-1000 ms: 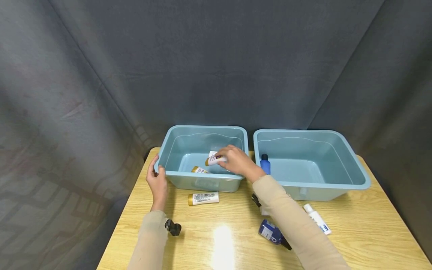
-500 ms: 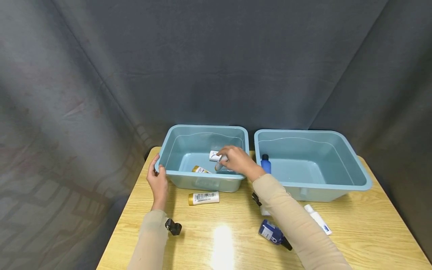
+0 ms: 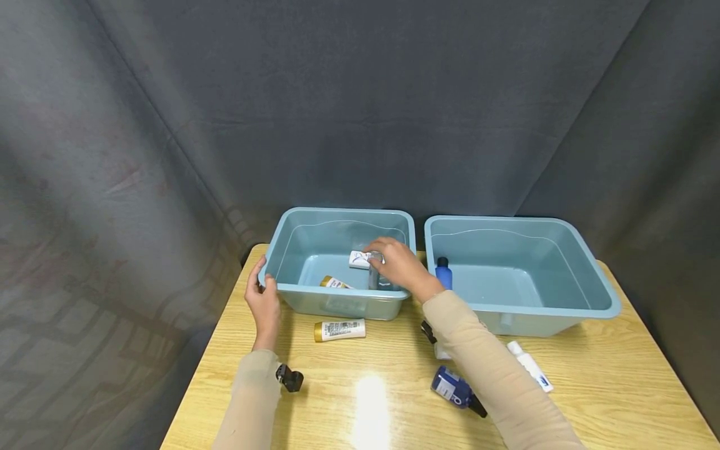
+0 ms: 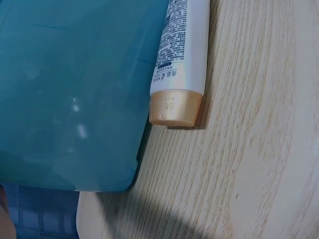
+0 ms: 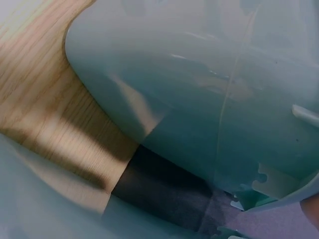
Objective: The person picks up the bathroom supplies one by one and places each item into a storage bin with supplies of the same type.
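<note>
My left hand [image 3: 263,306] grips the left end of the left blue-grey plastic bin [image 3: 337,290], thumb and fingers about its rim. My right hand [image 3: 399,265] reaches into this bin's right side. Its fingertips pinch the top of a greyish, upright, bottle-like thing [image 3: 374,275], whose label and cap I cannot make out. Beside it lie a small white packet or bottle [image 3: 358,259] and a white tube with a gold cap [image 3: 335,282]. Another gold-capped tube [image 3: 340,330] rests on the table before the bin; the left wrist view shows its cap [image 4: 175,108] up close.
The right bin [image 3: 517,309] has a blue bottle with a black cap [image 3: 444,275] inside. On the wooden table [image 3: 315,400] lie a dark blue bottle [image 3: 452,387] and a white bottle [image 3: 530,367]. My right forearm partly covers a pale item [image 3: 441,352]. A grey curtain hangs behind.
My right hand earlier held a gold-capped white tube slantwise; now a greyish upright thing is at its fingertips, and whether it is that tube turned I cannot tell. My left hand has stayed put.
</note>
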`<state>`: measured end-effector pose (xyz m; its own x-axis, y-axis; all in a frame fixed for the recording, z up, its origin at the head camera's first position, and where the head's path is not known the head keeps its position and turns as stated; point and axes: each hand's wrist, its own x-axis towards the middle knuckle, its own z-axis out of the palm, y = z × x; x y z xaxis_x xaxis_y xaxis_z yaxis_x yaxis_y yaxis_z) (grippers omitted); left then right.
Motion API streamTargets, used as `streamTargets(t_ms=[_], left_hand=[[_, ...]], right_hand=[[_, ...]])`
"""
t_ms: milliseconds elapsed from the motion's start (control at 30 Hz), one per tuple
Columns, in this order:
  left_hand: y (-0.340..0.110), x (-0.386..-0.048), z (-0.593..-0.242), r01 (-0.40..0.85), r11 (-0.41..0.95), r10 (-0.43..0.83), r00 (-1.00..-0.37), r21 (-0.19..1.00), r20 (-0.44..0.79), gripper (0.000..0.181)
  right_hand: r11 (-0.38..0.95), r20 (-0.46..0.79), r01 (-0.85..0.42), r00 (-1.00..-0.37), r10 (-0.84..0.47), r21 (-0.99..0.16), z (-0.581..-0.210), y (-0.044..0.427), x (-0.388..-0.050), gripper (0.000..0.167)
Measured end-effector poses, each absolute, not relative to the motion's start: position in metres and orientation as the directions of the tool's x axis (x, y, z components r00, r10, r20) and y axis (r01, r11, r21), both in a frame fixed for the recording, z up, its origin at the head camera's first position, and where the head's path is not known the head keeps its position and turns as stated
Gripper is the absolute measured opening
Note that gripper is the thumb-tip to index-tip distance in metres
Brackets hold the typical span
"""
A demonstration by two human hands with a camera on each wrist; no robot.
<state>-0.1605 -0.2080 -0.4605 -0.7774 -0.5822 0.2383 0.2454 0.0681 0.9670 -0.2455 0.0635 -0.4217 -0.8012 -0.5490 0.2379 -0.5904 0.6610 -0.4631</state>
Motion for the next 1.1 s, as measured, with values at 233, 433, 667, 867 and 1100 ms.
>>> streamTargets(t_ms=[233, 433, 667, 867, 1100], left_hand=[[-0.208, -0.161, -0.461, 0.259, 0.069, -0.581, -0.775, 0.963, 0.250, 0.043], [-0.208, -0.161, -0.461, 0.251, 0.071, -0.587, -0.772, 0.965, 0.244, 0.042], [-0.208, -0.161, -0.462, 0.257, 0.067, -0.590, -0.769, 0.964, 0.246, 0.043], [-0.209, -0.161, -0.462, 0.266, 0.061, -0.588, -0.769, 0.962, 0.250, 0.042], [-0.210, -0.161, -0.462, 0.288, 0.054, -0.590, -0.764, 0.956, 0.263, 0.042]], right_hand=[[0.671, 0.240, -0.585, -0.807, -0.540, -0.456, -0.420, 0.066, -0.245, 0.024], [0.676, 0.247, -0.581, -0.811, -0.531, -0.454, -0.419, 0.067, -0.242, 0.023], [0.672, 0.280, -0.581, -0.813, -0.511, -0.460, -0.416, 0.068, -0.235, 0.022], [0.664, 0.317, -0.568, -0.823, -0.472, -0.486, -0.415, 0.069, -0.227, 0.023], [0.603, 0.405, -0.597, -0.802, -0.438, -0.529, -0.416, 0.070, -0.216, 0.021]])
